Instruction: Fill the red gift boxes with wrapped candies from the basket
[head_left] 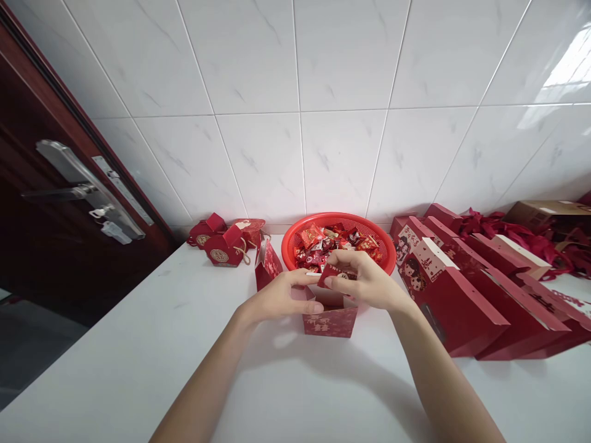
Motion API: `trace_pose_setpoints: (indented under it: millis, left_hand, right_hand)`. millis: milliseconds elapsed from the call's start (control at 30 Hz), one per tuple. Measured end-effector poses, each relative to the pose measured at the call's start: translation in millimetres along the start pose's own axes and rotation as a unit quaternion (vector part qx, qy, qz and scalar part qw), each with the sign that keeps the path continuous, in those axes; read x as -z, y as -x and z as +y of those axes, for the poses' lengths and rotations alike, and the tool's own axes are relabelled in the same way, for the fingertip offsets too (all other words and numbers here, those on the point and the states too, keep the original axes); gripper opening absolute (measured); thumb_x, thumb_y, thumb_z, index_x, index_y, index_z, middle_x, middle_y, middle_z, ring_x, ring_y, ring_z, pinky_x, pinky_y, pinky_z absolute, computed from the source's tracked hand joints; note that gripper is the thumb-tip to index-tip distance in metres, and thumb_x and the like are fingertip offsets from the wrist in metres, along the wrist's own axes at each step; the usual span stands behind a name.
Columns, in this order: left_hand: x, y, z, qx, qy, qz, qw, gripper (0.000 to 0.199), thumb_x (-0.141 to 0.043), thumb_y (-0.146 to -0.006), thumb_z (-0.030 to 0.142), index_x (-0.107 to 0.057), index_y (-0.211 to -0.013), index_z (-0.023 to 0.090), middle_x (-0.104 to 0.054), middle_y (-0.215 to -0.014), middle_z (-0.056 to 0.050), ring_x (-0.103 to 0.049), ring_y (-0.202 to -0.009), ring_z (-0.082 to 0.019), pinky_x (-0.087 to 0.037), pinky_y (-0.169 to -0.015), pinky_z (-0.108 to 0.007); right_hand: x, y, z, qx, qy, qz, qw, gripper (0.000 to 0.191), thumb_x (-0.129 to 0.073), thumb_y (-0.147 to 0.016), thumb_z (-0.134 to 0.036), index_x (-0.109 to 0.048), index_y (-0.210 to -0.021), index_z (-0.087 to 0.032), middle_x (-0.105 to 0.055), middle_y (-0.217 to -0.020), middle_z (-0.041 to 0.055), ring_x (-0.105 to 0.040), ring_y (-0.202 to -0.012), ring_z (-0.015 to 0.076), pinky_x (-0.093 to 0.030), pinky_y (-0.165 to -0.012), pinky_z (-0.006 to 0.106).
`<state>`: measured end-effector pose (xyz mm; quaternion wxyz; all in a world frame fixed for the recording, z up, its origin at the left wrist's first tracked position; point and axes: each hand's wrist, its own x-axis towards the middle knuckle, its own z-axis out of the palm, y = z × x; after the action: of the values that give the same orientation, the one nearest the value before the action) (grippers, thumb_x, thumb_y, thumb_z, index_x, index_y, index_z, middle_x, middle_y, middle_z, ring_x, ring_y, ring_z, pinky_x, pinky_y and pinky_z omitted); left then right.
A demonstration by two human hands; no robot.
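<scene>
An open red patterned box point(329, 322) stands upright on the white table, its opening facing up. My left hand point(289, 295) grips its left side, with the thumb at the front rim. Just above the opening, my right hand point(364, 280) is closed on a small red packet point(333, 275). Behind both hands lies a round red basket point(388, 241) holding many wrapped candies point(314, 235). Another red box point(268, 264) with a raised flap stands close beyond my left hand. What lies inside the box between my hands is mostly hidden.
Small red boxes point(224, 246) with a rope handle stand at the back left. Several large red gift boxes point(462, 301) lean in a row on the right, with dark red ribbons point(484, 224) behind. A tiled wall borders the table; a door point(60, 203) is at left.
</scene>
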<state>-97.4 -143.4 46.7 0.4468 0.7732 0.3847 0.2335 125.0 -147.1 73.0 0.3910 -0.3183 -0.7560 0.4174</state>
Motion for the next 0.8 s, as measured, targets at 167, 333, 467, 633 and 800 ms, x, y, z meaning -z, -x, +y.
trace_pose_setpoints:
  millis: [167, 333, 467, 633, 800]
  left_hand:
    - [-0.3, -1, 1, -0.033, 0.032, -0.010, 0.999, 0.028, -0.082, -0.079, 0.037, -0.078, -0.101, 0.021, -0.073, -0.100, -0.004, -0.067, -0.102, -0.025, -0.052, -0.092, -0.036]
    - [0.1, -1, 2, -0.033, 0.040, -0.019, 0.998, 0.037, -0.082, -0.079, 0.037, -0.078, -0.114, 0.024, -0.075, -0.107, -0.006, -0.067, -0.107, -0.027, -0.052, -0.095, -0.038]
    - [0.1, 0, 1, 0.004, 0.019, -0.011, 1.000, 0.049, -0.082, -0.078, 0.039, -0.074, -0.125, 0.028, -0.075, -0.113, -0.006, -0.066, -0.114, -0.029, -0.052, -0.099, -0.039]
    - [-0.3, 1, -1, 0.027, -0.009, -0.003, 1.000, 0.058, -0.078, -0.083, 0.044, -0.066, -0.138, 0.029, -0.075, -0.120, -0.007, -0.063, -0.123, -0.031, -0.051, -0.104, -0.042]
    - [-1.2, 0, -1, -0.020, -0.035, 0.016, 0.999, 0.050, -0.074, -0.086, 0.044, -0.069, -0.133, 0.028, -0.069, -0.135, -0.008, -0.064, -0.125, -0.031, -0.052, -0.106, -0.043]
  right_hand:
    - [-2, 3, 0, 0.000, 0.074, -0.046, 0.996, 0.003, -0.067, -0.084, -0.019, -0.069, -0.082, -0.020, -0.071, -0.082, 0.0009, -0.062, -0.077, 0.0170, -0.048, -0.074, 0.030]
    - [1, 6, -5, -0.017, 0.103, -0.055, 0.993, 0.006, -0.066, -0.089, -0.021, -0.072, -0.086, -0.021, -0.076, -0.089, 0.0023, -0.069, -0.086, 0.0192, -0.050, -0.081, 0.031]
    - [7, 8, -7, 0.000, 0.117, -0.023, 0.993, 0.009, -0.064, -0.092, -0.024, -0.071, -0.087, -0.021, -0.075, -0.087, 0.0019, -0.068, -0.082, 0.0176, -0.050, -0.076, 0.029]
    - [15, 9, -4, -0.011, 0.148, 0.007, 0.989, 0.014, -0.062, -0.092, -0.029, -0.070, -0.086, -0.020, -0.073, -0.083, 0.0024, -0.066, -0.076, 0.0178, -0.049, -0.068, 0.029]
    - [22, 9, 0, -0.030, 0.190, 0.042, 0.980, 0.015, -0.060, -0.094, -0.030, -0.068, -0.086, -0.020, -0.074, -0.087, 0.0034, -0.067, -0.081, 0.0197, -0.050, -0.073, 0.032]
